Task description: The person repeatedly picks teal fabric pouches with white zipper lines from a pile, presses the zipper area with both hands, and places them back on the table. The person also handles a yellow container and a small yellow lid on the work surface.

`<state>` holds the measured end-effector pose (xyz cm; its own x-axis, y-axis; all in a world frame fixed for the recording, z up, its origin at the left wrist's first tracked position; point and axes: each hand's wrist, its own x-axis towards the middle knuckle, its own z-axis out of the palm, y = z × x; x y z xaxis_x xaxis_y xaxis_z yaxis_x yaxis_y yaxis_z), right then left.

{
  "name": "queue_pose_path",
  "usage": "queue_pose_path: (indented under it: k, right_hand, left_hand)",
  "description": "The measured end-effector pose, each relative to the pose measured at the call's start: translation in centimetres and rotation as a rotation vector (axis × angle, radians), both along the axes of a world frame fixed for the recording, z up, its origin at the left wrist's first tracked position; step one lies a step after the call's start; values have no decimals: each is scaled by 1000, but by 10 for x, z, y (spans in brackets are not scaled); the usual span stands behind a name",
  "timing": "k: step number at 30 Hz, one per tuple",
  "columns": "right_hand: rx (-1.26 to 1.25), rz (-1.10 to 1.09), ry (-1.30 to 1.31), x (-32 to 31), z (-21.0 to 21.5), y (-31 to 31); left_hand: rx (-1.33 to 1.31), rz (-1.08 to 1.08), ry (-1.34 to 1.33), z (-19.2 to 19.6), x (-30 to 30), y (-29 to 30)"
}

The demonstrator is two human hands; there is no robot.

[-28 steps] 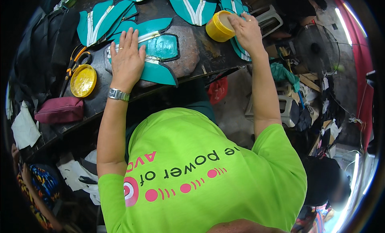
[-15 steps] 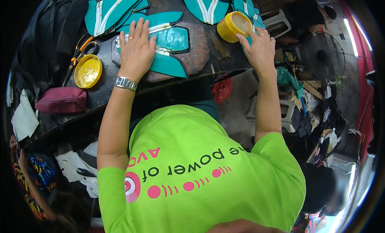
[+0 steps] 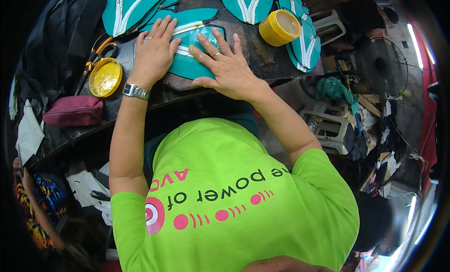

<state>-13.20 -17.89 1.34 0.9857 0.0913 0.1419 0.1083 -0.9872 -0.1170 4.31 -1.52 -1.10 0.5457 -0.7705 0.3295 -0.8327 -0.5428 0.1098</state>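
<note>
The left hand [image 3: 153,54] lies flat, gripping nothing, on the teal piece [image 3: 186,65] at eleven o'clock, and the right hand [image 3: 226,69], spread and empty, has left the tub [image 3: 275,30] at one o'clock, apparently shifting work to the piece.

Left hand [image 3: 152,56]: lay flat on a teal piece [image 3: 184,68] with white strips; a silver watch [image 3: 136,90] circled its wrist.
Right hand [image 3: 227,68]: spread its fingers over the same piece.
Tub [image 3: 272,32]: stood uncovered on the dark table [image 3: 194,0], right of the hands, yellow with pale contents.
Lid [image 3: 105,77]: lay to the left, yellow, just beside orange-and-black scissors [image 3: 95,56].
Pouch [image 3: 73,111]: sat near the front edge, maroon.
Other teal pieces [image 3: 136,14]: overlapped along the far side.
Shirt [image 3: 253,178]: was bright green.
</note>
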Motion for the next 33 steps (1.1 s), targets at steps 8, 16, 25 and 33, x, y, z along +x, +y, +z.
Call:
queue_pose_path:
  k: [8, 16, 25, 33]
  right_hand:
    - [141, 134, 90, -31, 8, -2]
    - [-31, -64, -85, -38, -3, -15]
    - [-43, -87, -145, -63, -5, -2]
    - [-42, -86, -87, -38, -4, 18]
  left_hand:
    - [-79, 36, -52, -10, -3, -5]
    - [-20, 96, -75, -11, -2, -18]
    - [-193, 138, -44, -15, 2, -14]
    - [-211, 114, -34, -11, 1, -12]
